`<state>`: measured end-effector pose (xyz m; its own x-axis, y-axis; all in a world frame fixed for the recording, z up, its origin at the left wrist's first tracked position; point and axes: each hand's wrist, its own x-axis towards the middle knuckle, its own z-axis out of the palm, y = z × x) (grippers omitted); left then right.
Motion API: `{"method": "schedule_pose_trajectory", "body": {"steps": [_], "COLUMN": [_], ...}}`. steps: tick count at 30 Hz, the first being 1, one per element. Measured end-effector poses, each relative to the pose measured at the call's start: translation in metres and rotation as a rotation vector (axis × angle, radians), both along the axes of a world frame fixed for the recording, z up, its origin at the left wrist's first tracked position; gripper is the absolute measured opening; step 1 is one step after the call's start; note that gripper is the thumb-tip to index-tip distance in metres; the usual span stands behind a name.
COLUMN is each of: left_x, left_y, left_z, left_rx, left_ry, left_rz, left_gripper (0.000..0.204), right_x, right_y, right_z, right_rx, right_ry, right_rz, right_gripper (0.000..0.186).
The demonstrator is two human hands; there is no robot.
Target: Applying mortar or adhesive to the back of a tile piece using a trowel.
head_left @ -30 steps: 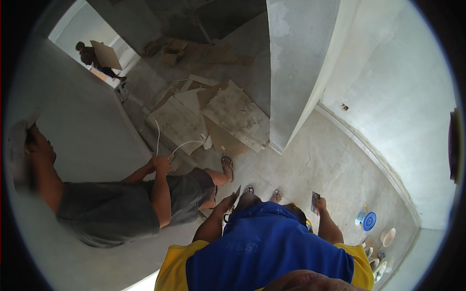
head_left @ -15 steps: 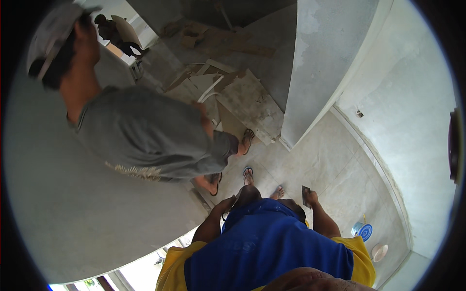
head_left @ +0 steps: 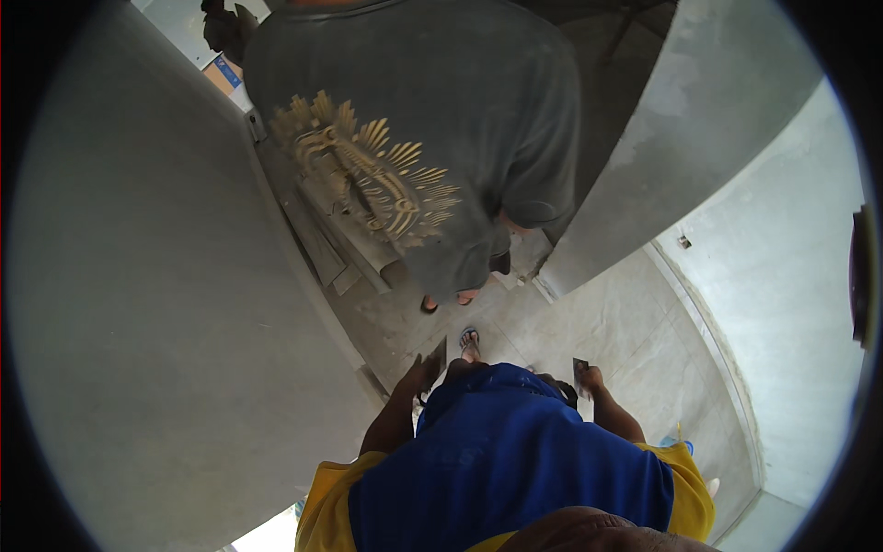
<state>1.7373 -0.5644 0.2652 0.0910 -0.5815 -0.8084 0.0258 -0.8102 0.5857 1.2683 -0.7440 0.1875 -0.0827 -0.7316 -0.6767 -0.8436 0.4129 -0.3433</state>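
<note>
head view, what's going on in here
Someone in a blue-and-yellow shirt has a thin flat blade in the left hand and a second flat blade in the right hand, both out over the tiled floor, neither touching a wall. A co-worker in a dark grey T-shirt is just ahead, back to the camera. Another person shows farther off.

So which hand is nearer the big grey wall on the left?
Left. The left hand is beside the grey wall, near its foot; the right hand is across the blue shirt, farther from it.
</note>
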Motion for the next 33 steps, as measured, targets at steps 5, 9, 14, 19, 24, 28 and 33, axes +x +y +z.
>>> {"method": "schedule_pose_trajectory", "body": {"steps": [5,9,14,19,24,28,33], "left_x": [0.051,0.084,0.101,0.115,0.127,0.135,0.145], "left_y": [-0.023,-0.039,-0.063,-0.073,-0.069,-0.056,-0.041], "left_z": [0.008,0.026,0.071,0.099,0.099,0.079,0.02], "left_rx": [0.016,-0.041,-0.167,-0.283,-0.273,-0.253,-0.233], "left_ry": [0.193,0.205,0.273,0.418,0.388,0.347,0.25], "left_rz": [0.622,0.712,0.837,0.85,0.869,0.905,0.996], "left_gripper": [0.085,0.085,0.084,0.078,0.075,0.073,0.072], "right_x": [0.075,0.118,0.161,0.197,0.223,0.23,0.228], "right_y": [-0.045,-0.076,-0.097,-0.096,-0.089,-0.095,-0.118], "right_z": [0.011,-0.002,-0.02,0.007,0.032,0.019,0.0], "right_rx": [0.058,-0.178,-0.307,-0.145,-0.13,-0.1,-0.081], "right_ry": [-0.073,-0.057,0.009,0.084,-0.086,-0.123,0.072], "right_rz": [0.085,0.692,0.89,0.88,0.795,0.733,0.955], "right_gripper": [0.054,0.042,0.03,0.043,0.056,0.05,0.045]}}
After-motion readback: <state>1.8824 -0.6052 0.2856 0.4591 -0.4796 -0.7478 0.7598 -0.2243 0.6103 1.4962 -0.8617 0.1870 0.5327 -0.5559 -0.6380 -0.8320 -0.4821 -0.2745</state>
